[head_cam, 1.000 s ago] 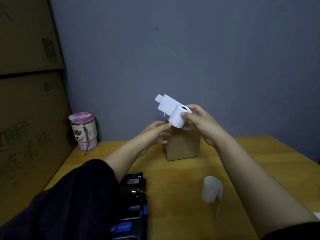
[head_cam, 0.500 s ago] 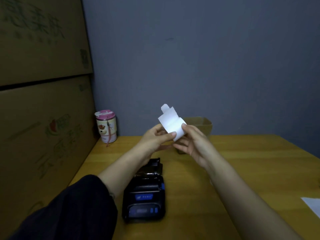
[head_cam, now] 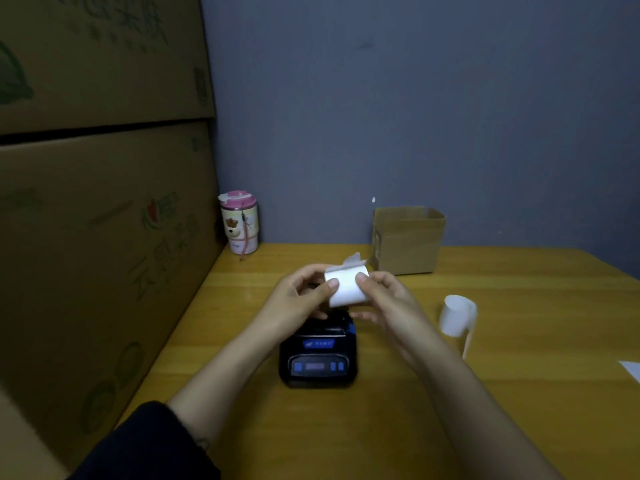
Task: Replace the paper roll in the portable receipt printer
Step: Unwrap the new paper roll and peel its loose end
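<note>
A white paper roll (head_cam: 346,287) hangs just above the far end of the black portable receipt printer (head_cam: 318,355), which lies on the wooden table (head_cam: 519,393). My left hand (head_cam: 298,299) pinches the roll from the left and my right hand (head_cam: 384,303) from the right, thumbs on its front. A loose paper tab sticks up from the top of the roll. The printer's open paper bay is mostly hidden behind my hands. A second, thinner white roll (head_cam: 455,315) stands on the table to the right with a strip trailing down.
A small open cardboard box (head_cam: 407,239) stands at the back of the table. A pink-lidded cup (head_cam: 239,223) sits at the back left corner. Big cardboard cartons (head_cam: 97,202) wall off the left side. A white sheet (head_cam: 632,368) lies at the right edge.
Both hands have lowered the roll from chest height to just over the printer's far end, and the paper tab has folded down closer to the roll. The view has tilted downwards.
</note>
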